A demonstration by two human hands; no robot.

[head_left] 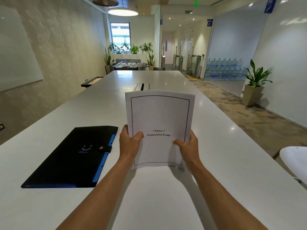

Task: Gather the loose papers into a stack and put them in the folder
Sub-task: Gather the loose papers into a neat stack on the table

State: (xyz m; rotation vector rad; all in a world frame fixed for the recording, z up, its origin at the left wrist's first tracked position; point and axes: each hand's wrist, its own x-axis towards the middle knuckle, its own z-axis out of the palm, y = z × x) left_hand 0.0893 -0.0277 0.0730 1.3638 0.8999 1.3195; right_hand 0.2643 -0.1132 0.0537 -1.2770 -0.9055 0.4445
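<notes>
I hold a stack of white papers [159,117] upright in front of me, its bottom edge resting on or just above the white table [166,196]. The top sheet has a black border and reads "Chapter 2 Organization Profile". My left hand [130,143] grips the stack's left edge with the thumb on the front. My right hand [189,146] grips the right edge the same way. A black folder [69,156] with blue tabs and a snap strap lies closed on the table to the left of my left hand.
A cable slot [142,87] sits in the table just beyond the papers. A white chair [295,161] stands at the table's right edge. Farther off are a foosball table [129,65], potted plants and stacked water bottles [224,68].
</notes>
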